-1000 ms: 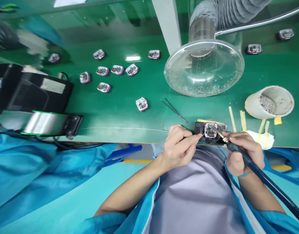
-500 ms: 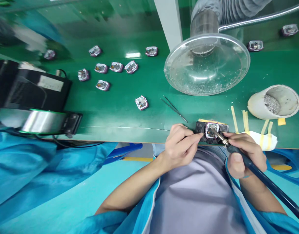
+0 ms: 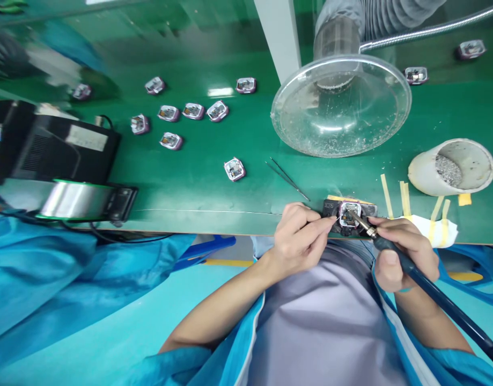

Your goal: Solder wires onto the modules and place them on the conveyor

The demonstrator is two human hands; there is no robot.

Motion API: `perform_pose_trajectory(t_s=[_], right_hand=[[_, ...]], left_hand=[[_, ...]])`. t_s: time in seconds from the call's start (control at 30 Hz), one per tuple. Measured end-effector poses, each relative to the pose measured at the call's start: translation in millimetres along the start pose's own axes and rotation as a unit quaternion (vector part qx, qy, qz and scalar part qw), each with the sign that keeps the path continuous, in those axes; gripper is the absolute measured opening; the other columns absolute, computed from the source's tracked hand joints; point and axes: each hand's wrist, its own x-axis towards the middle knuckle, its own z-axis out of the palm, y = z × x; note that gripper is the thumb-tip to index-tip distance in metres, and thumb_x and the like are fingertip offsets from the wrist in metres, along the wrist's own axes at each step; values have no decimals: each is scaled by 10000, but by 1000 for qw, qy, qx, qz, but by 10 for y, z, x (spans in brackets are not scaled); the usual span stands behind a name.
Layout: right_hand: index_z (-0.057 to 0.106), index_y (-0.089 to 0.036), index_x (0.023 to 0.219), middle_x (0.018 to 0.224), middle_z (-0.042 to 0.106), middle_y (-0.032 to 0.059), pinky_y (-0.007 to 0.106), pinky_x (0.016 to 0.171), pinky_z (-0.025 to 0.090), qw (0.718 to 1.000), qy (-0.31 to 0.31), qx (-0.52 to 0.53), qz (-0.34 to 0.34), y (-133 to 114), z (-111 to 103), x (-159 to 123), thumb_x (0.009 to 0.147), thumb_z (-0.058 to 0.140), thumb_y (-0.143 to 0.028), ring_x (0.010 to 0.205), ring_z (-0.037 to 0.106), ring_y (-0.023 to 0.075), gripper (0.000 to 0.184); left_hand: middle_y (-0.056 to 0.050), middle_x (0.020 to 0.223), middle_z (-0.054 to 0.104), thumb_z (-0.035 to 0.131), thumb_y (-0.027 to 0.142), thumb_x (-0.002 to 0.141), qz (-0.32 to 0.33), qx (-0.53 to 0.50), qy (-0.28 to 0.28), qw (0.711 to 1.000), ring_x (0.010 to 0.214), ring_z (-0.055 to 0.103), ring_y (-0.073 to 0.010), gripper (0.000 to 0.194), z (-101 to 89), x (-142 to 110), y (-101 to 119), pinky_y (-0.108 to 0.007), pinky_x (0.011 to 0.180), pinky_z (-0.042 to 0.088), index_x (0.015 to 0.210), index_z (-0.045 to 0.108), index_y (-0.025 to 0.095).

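My left hand [image 3: 300, 236] pinches the end of a thin solder wire [image 3: 338, 218] beside a small square device case [image 3: 350, 214] with bare electronics inside. This case sits in a black fixture block [image 3: 330, 206] at the bench's front edge. In my right hand [image 3: 407, 252] is a soldering iron [image 3: 411, 271], gripped like a pen, its tip reaching down into the case. The exact contact between tip and wire is too small to make out. Dark tweezers [image 3: 288, 179] lie on the bench behind my left hand.
A clear fume hood [image 3: 340, 123] hangs behind the fixture. At right stand a white cup [image 3: 423, 171] of grey bits and some yellow tape strips [image 3: 405, 198]. Several similar cases [image 3: 193, 111] lie on the green bench [image 3: 182, 177]. At left is a silver reel [image 3: 75, 201] by a black box [image 3: 65, 145].
Cases in the far row have shifted slightly left. Both hands, the soldering iron and the case in the fixture stay almost where they were.
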Motion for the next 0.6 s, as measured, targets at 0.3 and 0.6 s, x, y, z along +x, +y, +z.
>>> perform_pose_trajectory(t_s=[0.3,0.6], right_hand=[[814,-232,1257,933,776,71,482,688,742,998,47,23,28,-3,44,32,1099,728,-387,891,854,333,237],[828,-200,1343,1015,812,84,415,702,672,997,77,8,17,11,93,42,1125,750,-402,882,808,285,307]], left_hand=[[-16,899,754,706,108,1067,4,-28,-16,999,813,712,-190,241,-46,-17,27,-407,822,612,1227,818,249],[-64,1047,791,702,142,1088,3,-5,-51,999,951,725,-229,305,-251,-46,-136,-427,908,572,1367,786,230]])
